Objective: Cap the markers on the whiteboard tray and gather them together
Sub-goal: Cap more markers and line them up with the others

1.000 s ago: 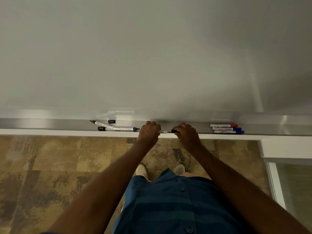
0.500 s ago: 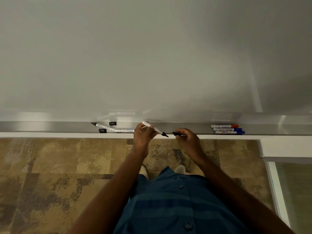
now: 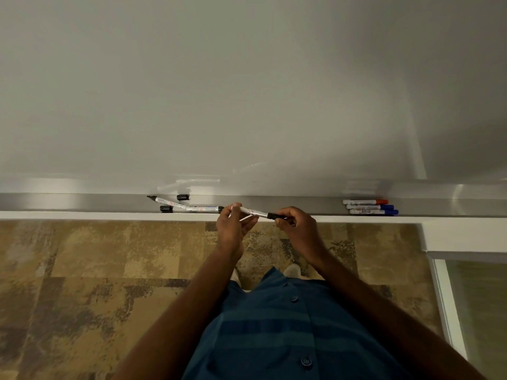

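Note:
My left hand grips the white barrel of a black marker just in front of the tray's edge. My right hand pinches a black cap against the marker's tip end. On the metal whiteboard tray, left of my hands, lie two uncapped black markers and two loose black caps. At the tray's right lie three capped markers side by side, one red and two blue.
The whiteboard fills the upper view. Below the tray is patterned brown carpet, with my shoes and blue shirt at the bottom. A white frame and glass panel stand at the right.
My left hand lifted the marker off the tray and tilted it level. My right hand brought the black cap up to its tip, closing the gap between them.

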`<state>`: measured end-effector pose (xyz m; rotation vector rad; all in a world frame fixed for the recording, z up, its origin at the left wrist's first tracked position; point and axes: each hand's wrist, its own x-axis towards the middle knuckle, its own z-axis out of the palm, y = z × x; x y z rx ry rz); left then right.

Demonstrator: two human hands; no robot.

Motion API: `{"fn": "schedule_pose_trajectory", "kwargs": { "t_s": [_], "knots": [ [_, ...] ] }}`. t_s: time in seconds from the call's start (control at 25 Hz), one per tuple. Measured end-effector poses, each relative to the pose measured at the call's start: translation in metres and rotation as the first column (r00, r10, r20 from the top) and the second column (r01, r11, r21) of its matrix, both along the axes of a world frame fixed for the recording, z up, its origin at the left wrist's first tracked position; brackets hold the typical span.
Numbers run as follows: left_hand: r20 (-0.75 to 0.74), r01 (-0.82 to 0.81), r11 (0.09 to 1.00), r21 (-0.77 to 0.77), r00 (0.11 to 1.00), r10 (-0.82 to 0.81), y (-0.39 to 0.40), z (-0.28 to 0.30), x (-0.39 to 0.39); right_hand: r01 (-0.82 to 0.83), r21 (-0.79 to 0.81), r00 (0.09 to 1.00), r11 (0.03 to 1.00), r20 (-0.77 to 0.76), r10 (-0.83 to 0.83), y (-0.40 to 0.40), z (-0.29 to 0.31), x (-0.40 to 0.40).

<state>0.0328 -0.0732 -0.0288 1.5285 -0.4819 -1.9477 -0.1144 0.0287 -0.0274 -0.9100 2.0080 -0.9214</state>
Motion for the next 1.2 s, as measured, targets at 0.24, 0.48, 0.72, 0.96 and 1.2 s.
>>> {"fn": "schedule_pose_trajectory", "kwargs": {
  "t_s": [0.24,0.48,0.72,0.96,1.2],
  "knots": [
    [-0.027,-0.074,0.990,0.120,0.997,0.077,-0.008,0.011,-0.006,-0.060,-0.098,0.981,0.993,-0.188,0.041,-0.002,0.016,0.001],
    [-0.112,-0.055,0.990,0.129,0.991,0.070,-0.008,0.019,-0.017,-0.063,-0.134,0.957,0.989,-0.288,0.022,0.002,0.033,-0.006],
    [-0.082,-0.037,0.993,0.113,0.996,0.046,0.003,0.013,-0.029,0.028,-0.131,0.997,0.991,-0.062,-0.036,0.009,0.039,-0.020],
    [-0.165,0.099,0.991,0.087,0.983,-0.084,0.020,0.010,-0.052,-0.079,0.004,0.980,0.997,-0.184,0.078,0.029,0.025,-0.059],
    [0.108,0.417,0.907,-0.051,0.905,-0.410,0.023,0.001,-0.049,-0.158,0.167,0.790,0.973,-0.569,0.226,0.054,-0.004,-0.110]
  ]
}}
